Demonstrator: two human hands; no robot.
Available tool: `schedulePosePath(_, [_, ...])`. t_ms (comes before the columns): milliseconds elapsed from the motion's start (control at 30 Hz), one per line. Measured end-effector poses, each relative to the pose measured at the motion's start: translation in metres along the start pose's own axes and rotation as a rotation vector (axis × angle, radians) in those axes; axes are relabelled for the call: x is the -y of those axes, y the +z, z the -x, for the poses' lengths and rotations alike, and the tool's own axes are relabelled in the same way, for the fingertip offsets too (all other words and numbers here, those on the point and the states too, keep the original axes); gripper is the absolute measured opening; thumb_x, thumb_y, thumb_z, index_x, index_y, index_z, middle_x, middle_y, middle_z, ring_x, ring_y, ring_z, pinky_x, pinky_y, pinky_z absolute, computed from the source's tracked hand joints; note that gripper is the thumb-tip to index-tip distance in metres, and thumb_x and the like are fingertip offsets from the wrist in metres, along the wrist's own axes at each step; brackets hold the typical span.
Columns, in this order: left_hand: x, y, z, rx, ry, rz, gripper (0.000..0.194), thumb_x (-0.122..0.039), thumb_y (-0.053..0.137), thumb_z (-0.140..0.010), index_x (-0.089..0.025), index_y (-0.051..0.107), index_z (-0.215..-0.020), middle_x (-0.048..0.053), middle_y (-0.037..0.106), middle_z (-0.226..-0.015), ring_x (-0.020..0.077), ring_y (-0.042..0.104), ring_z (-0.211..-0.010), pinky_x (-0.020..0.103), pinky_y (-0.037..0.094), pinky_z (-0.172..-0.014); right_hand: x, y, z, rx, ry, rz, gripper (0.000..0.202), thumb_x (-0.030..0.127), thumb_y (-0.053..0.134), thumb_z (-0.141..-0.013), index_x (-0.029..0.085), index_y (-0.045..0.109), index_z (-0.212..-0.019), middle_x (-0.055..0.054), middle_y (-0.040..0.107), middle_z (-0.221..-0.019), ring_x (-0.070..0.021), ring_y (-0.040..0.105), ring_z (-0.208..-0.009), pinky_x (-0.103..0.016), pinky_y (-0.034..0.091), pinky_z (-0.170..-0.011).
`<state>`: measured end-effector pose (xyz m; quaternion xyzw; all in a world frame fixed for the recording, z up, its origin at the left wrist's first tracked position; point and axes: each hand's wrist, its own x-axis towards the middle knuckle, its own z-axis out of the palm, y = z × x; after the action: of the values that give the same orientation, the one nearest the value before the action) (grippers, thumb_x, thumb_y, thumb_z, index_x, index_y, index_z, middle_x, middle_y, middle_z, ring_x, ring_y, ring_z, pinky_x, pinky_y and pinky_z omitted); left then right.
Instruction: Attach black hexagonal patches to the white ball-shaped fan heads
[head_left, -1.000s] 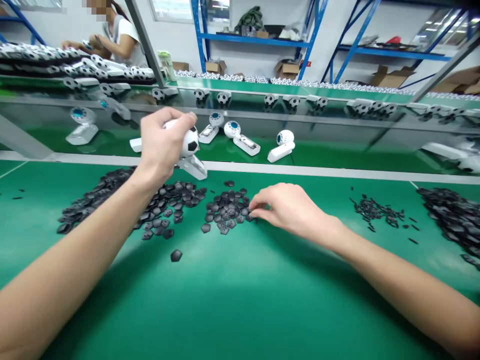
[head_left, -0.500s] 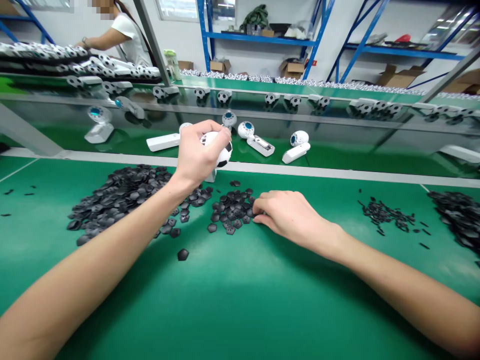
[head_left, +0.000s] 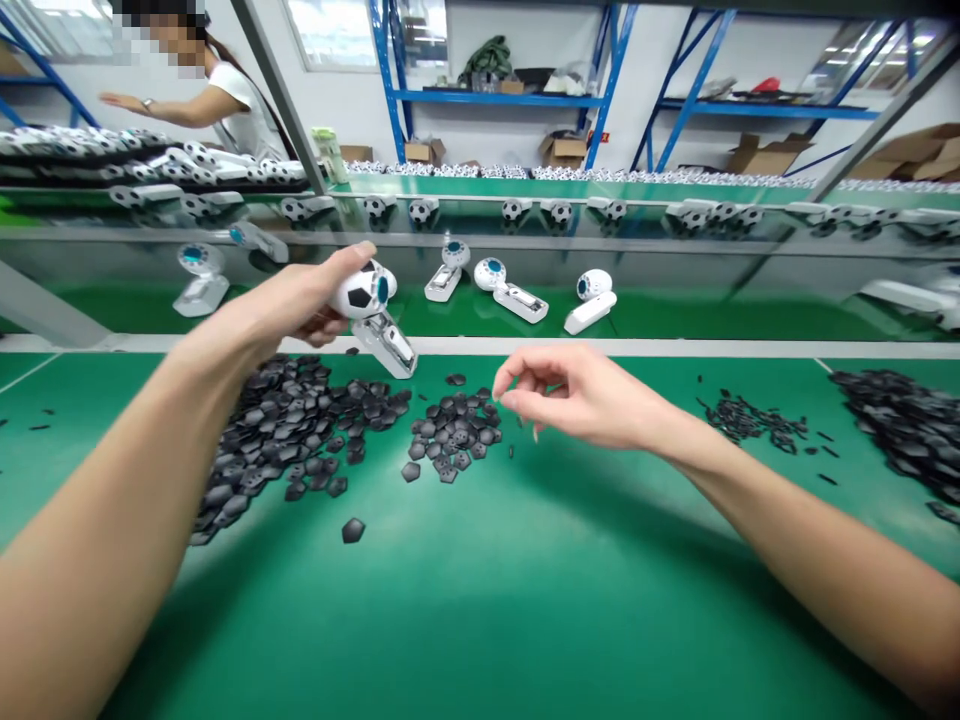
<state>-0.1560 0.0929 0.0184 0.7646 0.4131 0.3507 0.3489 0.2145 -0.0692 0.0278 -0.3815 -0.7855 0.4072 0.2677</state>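
Note:
My left hand [head_left: 315, 300] is closed around the ball head of a white football-patterned device [head_left: 388, 345]. Black pentagons and a blue disc show on that head, and its open handle tilts down to the right, inner parts exposed. To the right, my right hand [head_left: 574, 395] has its fingers curled, thumb and forefinger tips together; anything between them is too small to make out. Just left of those fingertips lies a small pile of black pentagon pieces [head_left: 454, 435]. A larger heap of black pentagons [head_left: 270, 430] spreads below my left hand. One loose pentagon [head_left: 353, 530] lies nearer me.
Several white ball-headed devices [head_left: 521, 300] lie on the green strip behind the pale ledge [head_left: 675, 347]. Small black strips [head_left: 757, 420] and another dark heap [head_left: 900, 420] are at the right. Behind the belt stands a co-worker [head_left: 240, 100] with an arm stretched out.
My left hand has moved left and turned the device, so its blue disc and open handle now show. My right hand has lifted slightly away from the small pile. The co-worker's arm is raised.

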Motion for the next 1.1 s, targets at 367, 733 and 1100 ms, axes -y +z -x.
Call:
schedulePosePath(367, [-0.092, 0.018, 0.02, -0.118, -0.01, 0.464, 0.059, -0.068, 0.075, -0.096, -0.011, 0.067, -0.109, 0.012, 0.082, -0.091, 0.0314, 0.082, -0.088, 0.048, 0.071, -0.071, 0.0, 0.001, 0.002, -0.245, -0.08, -0.306, 0.025, 0.04, 0.091, -0.087, 0.02, 0.089, -0.102, -0.005, 0.086, -0.094, -0.0225, 0.083, -0.083, -0.035, 0.068, -0.081])
schedulePosePath(733, [-0.127, 0.116, 0.045, -0.151, -0.118, 0.875, 0.03, -0.028, 0.084, -0.083, -0.023, 0.068, -0.108, 0.007, 0.079, -0.103, 0.0229, 0.08, -0.09, 0.03, 0.068, -0.067, 0.017, -0.001, 0.006, -0.358, -0.158, -0.352, 0.011, 0.034, 0.09, -0.088, 0.023, 0.09, -0.09, -0.001, 0.082, -0.081, -0.0175, 0.076, -0.067, -0.033, 0.068, -0.07])
schedulePosePath(1100, [-0.147, 0.157, 0.065, -0.244, -0.081, 0.691, 0.03, -0.029, 0.083, -0.083, -0.023, 0.06, -0.102, -0.002, 0.071, -0.088, 0.0155, 0.072, -0.072, 0.022, 0.063, -0.058, 0.036, -0.005, 0.01, -0.349, -0.11, -0.484, 0.037, 0.04, 0.103, -0.073, 0.019, 0.076, -0.086, 0.001, 0.078, -0.07, -0.0168, 0.075, -0.061, -0.029, 0.066, -0.063])
